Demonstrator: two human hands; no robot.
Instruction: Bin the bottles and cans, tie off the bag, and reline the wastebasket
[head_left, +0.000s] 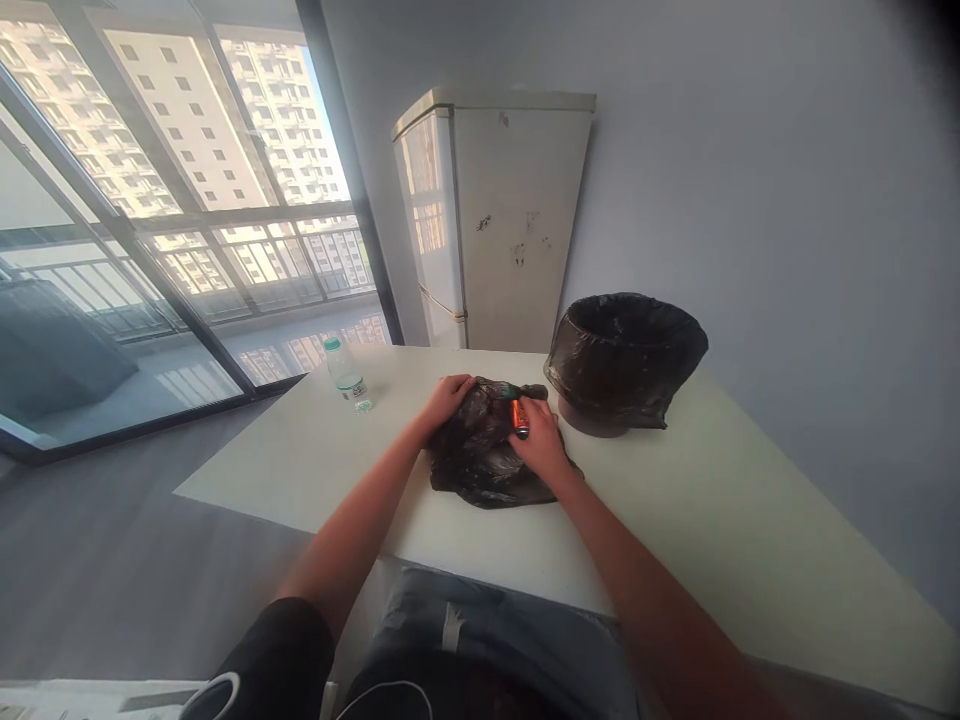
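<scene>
A crumpled black plastic bag (pixel 491 470) lies on the white table in front of me. My left hand (pixel 448 396) is closed on the bag's far left edge, its fingers pinching the plastic. Over the right part of the bag, my right hand (pixel 538 435) grips a small orange battery (pixel 520 418) with a dark end pointing toward me. The bag's mouth lies around the battery, and a bit of green shows just beyond it. What else the bag holds is hidden. Part of my right fingers is out of sight behind the battery and plastic.
On the white table (pixel 262 470), a clear bottle (pixel 349 380) with a green cap stands at the left. A bin (pixel 622 370) lined with a black bag stands right of my hands. Behind the table are a fridge (pixel 517 220) and glass doors (pixel 187 200).
</scene>
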